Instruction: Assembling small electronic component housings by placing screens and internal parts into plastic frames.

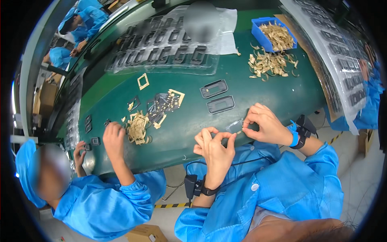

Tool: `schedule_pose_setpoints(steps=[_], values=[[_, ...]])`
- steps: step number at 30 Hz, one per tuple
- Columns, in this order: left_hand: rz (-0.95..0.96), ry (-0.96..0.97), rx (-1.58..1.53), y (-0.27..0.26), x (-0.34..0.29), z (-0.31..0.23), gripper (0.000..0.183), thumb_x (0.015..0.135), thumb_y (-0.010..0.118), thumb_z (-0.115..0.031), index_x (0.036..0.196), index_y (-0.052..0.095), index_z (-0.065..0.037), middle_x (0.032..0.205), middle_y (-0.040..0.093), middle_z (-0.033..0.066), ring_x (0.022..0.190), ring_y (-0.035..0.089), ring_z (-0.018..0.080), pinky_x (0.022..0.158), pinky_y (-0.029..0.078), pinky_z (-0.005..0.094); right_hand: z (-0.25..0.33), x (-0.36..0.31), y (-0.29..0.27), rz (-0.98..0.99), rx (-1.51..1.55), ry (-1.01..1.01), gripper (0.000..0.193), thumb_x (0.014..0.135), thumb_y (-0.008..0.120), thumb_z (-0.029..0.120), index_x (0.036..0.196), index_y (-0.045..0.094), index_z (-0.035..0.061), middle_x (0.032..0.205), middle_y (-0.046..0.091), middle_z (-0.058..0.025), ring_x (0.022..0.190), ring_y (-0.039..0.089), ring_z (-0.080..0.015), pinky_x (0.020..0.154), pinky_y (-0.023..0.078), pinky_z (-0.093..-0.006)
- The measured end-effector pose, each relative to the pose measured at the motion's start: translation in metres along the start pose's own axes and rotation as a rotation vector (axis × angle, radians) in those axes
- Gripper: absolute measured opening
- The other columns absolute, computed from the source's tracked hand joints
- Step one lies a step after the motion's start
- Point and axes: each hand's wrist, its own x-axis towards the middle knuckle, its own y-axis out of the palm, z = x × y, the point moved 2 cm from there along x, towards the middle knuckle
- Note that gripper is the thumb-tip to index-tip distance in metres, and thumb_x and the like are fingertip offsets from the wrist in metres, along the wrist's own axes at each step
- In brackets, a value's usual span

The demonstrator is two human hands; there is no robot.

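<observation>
My left hand [216,152] and my right hand [265,124] meet over the near edge of the green table, both in a pinch. A small pale strip [239,132] spans the gap between the fingertips, one end at each hand; its exact kind is too small to tell. Just beyond it lies a scrap of clear film [234,125]. Farther off, two dark rectangular frames rest side by side: a lower one [220,104] and an upper one [214,88] with a window in it.
A blue bin [263,39] of curled tan strips stands far right, with a loose strip pile [271,64] before it. Clear trays of dark frames [165,54] lie at the back. At left, a co-worker's hand [114,139] is near another tan pile [138,127] and flat dark pieces [163,105].
</observation>
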Motion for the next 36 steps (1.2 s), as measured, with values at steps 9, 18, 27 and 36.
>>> schedule_pose_setpoints(steps=[9, 18, 27, 36], values=[[0.193, -0.115, 0.045, -0.012, 0.015, 0.0, 0.025, 0.07, 0.09, -0.034, 0.075, 0.077, -0.014, 0.103, 0.048, 0.001, 0.109, 0.042, 0.0255, 0.09, 0.027, 0.0429, -0.005, 0.025, -0.009, 0.312, -0.001, 0.136, 0.013, 0.076, 0.078, 0.017, 0.076, 0.068, 0.0091, 0.071, 0.055, -0.0042, 0.08, 0.057, -0.0233, 0.07, 0.044, -0.0379], [0.175, -0.093, 0.091, -0.011, 0.019, -0.002, 0.027, 0.072, 0.088, -0.038, 0.083, 0.075, -0.016, 0.104, 0.049, 0.0016, 0.107, 0.043, 0.0266, 0.085, 0.028, 0.0423, -0.003, 0.031, -0.004, 0.368, -0.08, 0.16, 0.026, 0.075, 0.084, 0.028, 0.075, 0.067, 0.0088, 0.075, 0.061, -0.005, 0.081, 0.06, -0.0266, 0.068, 0.046, -0.0431], [0.223, -0.071, 0.071, -0.021, 0.024, 0.007, 0.033, 0.07, 0.089, -0.031, 0.094, 0.071, -0.017, 0.101, 0.054, -0.0022, 0.104, 0.045, 0.0234, 0.088, 0.026, 0.0409, -0.002, 0.044, -0.015, 0.507, -0.099, 0.291, 0.028, 0.073, 0.086, 0.026, 0.072, 0.065, 0.008, 0.074, 0.066, -0.0094, 0.084, 0.065, -0.0308, 0.071, 0.048, -0.0441], [0.253, -0.013, -0.115, -0.027, 0.016, 0.027, 0.031, 0.074, 0.087, -0.025, 0.103, 0.076, -0.021, 0.106, 0.055, -0.0031, 0.109, 0.046, 0.0215, 0.092, 0.025, 0.0391, -0.014, 0.037, -0.014, 0.536, -0.016, 0.26, 0.024, 0.074, 0.087, 0.023, 0.077, 0.067, 0.0102, 0.068, 0.059, -0.0035, 0.075, 0.059, -0.0251, 0.069, 0.043, -0.039]])
